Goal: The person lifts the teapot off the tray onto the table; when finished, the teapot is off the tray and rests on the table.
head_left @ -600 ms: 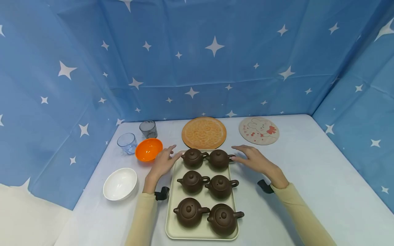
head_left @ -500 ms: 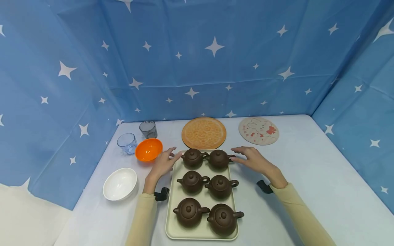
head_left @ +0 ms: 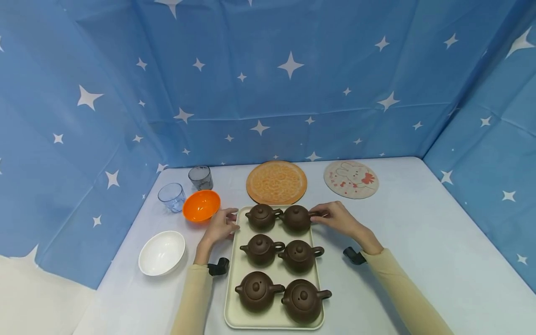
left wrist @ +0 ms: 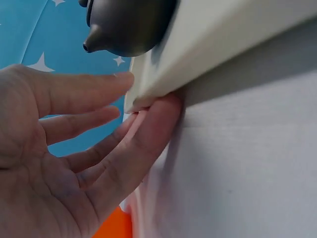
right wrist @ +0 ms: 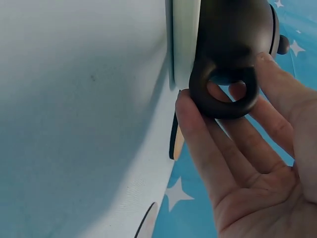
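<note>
Six brown clay teapots are sitting on cream tray, mid-table. Left hand is slipping straight fingers under tray's far-left corner; right hand, fingers loosely spread, is touching far-right pot's handle. Load prob. heavy, pots fragile & slidey: lift by both rims, level. Right fingertips partly hidden behind handle.

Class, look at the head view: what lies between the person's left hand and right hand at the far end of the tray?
Two brown teapots side by side on the tray, between left hand and right hand.
</note>
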The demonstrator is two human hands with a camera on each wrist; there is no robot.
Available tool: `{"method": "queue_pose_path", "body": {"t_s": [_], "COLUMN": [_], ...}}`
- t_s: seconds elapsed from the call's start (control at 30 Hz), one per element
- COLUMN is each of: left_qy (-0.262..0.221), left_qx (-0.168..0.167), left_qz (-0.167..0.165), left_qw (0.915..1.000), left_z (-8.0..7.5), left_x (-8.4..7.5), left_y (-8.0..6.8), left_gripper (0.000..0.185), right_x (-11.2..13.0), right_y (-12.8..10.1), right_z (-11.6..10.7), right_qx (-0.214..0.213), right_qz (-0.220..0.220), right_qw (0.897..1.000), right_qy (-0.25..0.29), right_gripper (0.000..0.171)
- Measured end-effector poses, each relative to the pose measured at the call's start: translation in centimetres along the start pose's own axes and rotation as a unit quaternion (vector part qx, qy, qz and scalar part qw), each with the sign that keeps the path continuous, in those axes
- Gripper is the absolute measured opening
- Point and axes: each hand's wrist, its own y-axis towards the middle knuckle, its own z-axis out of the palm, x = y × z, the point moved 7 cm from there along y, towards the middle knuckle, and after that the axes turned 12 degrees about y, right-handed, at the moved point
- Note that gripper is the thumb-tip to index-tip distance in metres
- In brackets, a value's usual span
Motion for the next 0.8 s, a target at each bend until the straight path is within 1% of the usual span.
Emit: {"method": "queue_pose_path", "body": {"t_s": [0.07,0.27,0.5,0.7,0.8], "left_qy": [-0.006,-0.036,-0.062,-0.064,-0.071], "left_qx": [0.0,0.008,0.012,0.011,0.014], "left_qz": [0.0,-0.013,-0.023,-0.012,0.005], "left_qw": [1.0,0.9993,0.9977,0.9978,0.9974], "left_z": [0.1,0.1,0.2,0.2,0.1], "left_x": [0.2,0.8,1.2,1.1,0.9], "left_y": [0.1,0.3,0.4,0.3,0.2], "left_gripper": [0.054,0.055,0.056,0.055,0.055], "right_x": [-0.1,-0.5,-0.9,-1.2,-1.3], "right_y": [0.1,0.3,0.5,0.5,0.5], "right_z": [0.0,-0.1,-0.2,-0.3,-0.3], "right_qx": [-0.004,-0.017,-0.031,-0.036,-0.038], "right_qz": [-0.002,0.004,0.015,0.027,0.036], "right_qw": [1.0,1.0,0.998,0.996,0.995], "right_qy": [0.0,0.01,0.047,0.073,0.082], "right_gripper": [0.022,0.018,0.016,0.016,0.016]}}
